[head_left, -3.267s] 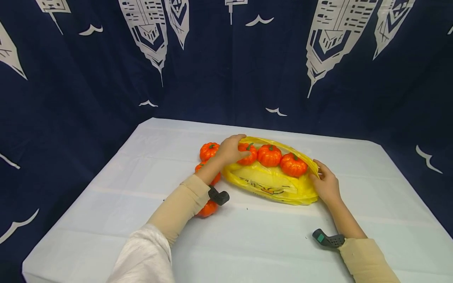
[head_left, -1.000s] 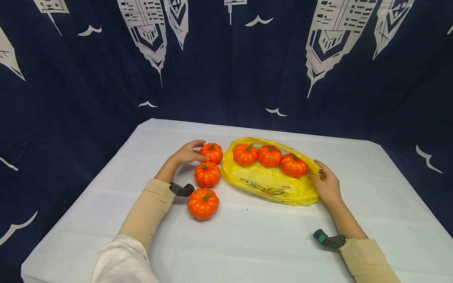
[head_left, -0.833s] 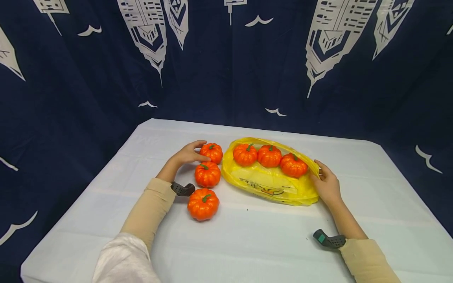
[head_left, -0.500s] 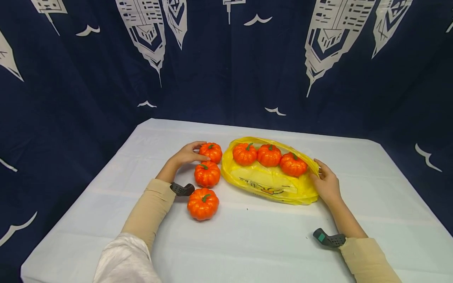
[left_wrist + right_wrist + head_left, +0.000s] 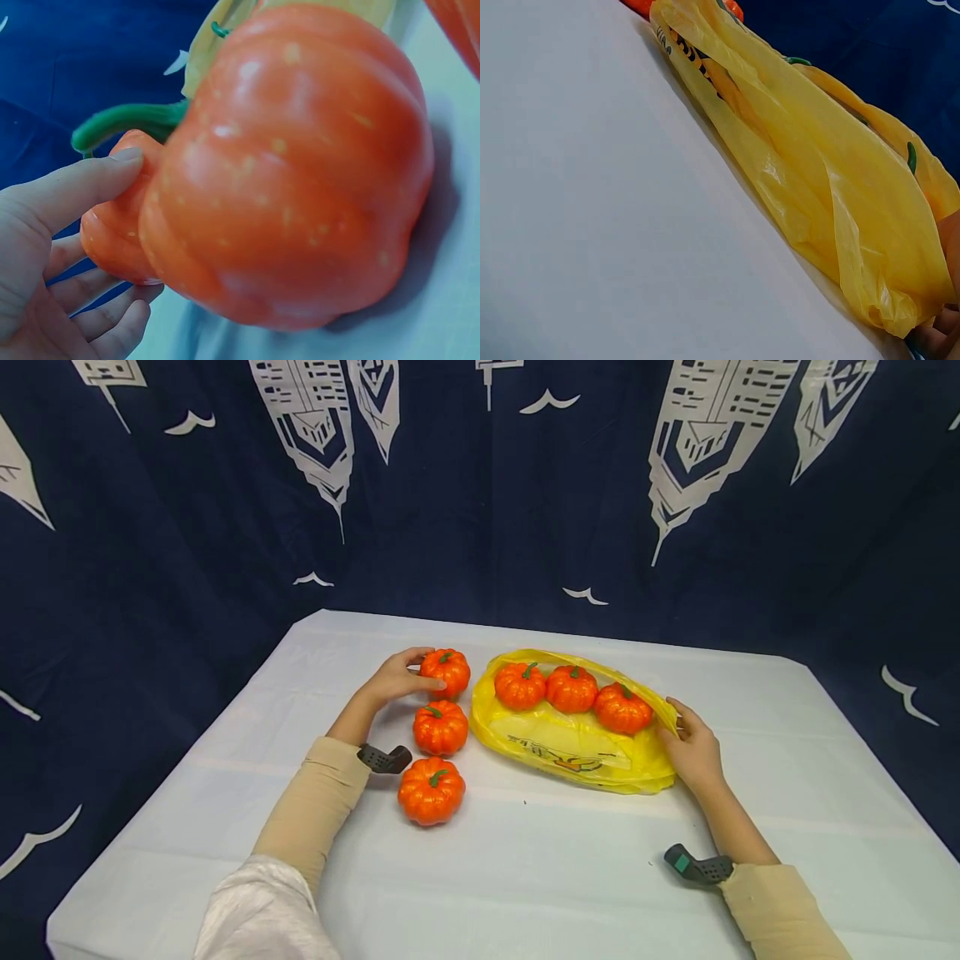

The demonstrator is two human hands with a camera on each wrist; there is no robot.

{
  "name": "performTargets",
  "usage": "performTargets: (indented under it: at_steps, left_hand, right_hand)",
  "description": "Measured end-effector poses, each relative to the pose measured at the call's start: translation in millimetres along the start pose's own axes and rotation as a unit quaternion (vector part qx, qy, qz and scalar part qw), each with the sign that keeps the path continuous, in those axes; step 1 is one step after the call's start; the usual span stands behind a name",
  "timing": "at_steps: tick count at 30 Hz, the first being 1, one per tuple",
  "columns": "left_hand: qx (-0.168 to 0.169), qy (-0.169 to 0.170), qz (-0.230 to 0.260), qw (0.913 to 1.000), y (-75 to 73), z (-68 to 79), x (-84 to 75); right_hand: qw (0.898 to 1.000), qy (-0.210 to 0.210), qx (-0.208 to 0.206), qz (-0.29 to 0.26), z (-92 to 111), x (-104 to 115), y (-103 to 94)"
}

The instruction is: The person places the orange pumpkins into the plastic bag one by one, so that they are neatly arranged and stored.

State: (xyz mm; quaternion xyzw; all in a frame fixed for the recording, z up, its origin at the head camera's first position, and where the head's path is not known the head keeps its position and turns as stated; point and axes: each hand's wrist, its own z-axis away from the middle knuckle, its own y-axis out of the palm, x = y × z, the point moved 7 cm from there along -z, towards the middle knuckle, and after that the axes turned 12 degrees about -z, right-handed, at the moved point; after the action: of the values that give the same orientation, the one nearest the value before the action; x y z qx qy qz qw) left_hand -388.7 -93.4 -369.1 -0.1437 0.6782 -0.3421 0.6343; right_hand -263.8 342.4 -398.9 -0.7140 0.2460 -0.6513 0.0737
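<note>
My left hand [image 5: 394, 680] grips a small orange toy pumpkin [image 5: 447, 673] at the far end of a column of pumpkins. In the left wrist view the thumb lies on top of that pumpkin [image 5: 118, 234], fingers below; a nearer pumpkin [image 5: 285, 172] covers much of it. Towards the front sit a middle pumpkin [image 5: 440, 728] and a front pumpkin [image 5: 431, 792]. A yellow plastic bag [image 5: 555, 745] lies with its mouth spread, three pumpkins [image 5: 572, 689] in a row inside. At its right end my right hand [image 5: 694, 752] pinches the rim; only part of that hand shows in the right wrist view.
Everything rests on a white-covered table [image 5: 570, 877]. A dark blue curtain [image 5: 480, 527] with white printed buildings hangs behind the table's far edge. Each wrist carries a black camera mount [image 5: 699, 866].
The left hand has left the bag for the far pumpkin, and that pumpkin has now shifted up and slightly away from the middle one. The right hand stays at the bag's rim.
</note>
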Motion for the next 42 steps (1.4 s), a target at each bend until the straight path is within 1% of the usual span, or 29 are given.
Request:
performTargets:
  at_steps: [5, 9, 15, 21, 25, 31, 37, 42]
  left_hand:
    - [-0.001, 0.013, 0.016, 0.9998, -4.3, 3.9, -8.8]
    - [-0.002, 0.019, 0.029, 0.9994, -5.8, 7.4, -20.2]
    - [0.006, 0.041, 0.048, 0.9980, -3.3, 8.9, -39.7]
    - [0.018, 0.066, 0.056, 0.9961, 2.1, 16.2, -63.1]
    - [0.033, 0.083, 0.054, 0.9946, 8.8, 23.4, -80.0]
    - [0.051, 0.100, 0.032, 0.9932, 23.6, 34.1, -100.8]
    - [0.061, 0.104, 0.017, 0.9925, 39.6, 43.7, -115.8]
    - [0.067, 0.106, 0.022, 0.9918, 52.4, 49.3, -125.6]
  right_hand:
    - [1.000, 0.001, 0.000, 0.000, 0, 0, 0.0]
    - [1.000, 0.004, -0.002, 0.000, -1, 0, -0.3]
    - [1.000, 0.011, -0.005, -0.001, -1, -1, -0.4]
    - [1.000, 0.013, -0.005, -0.005, -1, -2, 0.3]
    - [1.000, 0.012, -0.003, -0.007, -1, 0, 0.4]
    - [1.000, 0.011, 0.000, -0.003, -1, 1, 0.6]
    - [1.000, 0.014, 0.001, -0.010, -1, 1, 0.9]
    - [1.000, 0.007, -0.003, -0.004, 0, 0, -0.3]
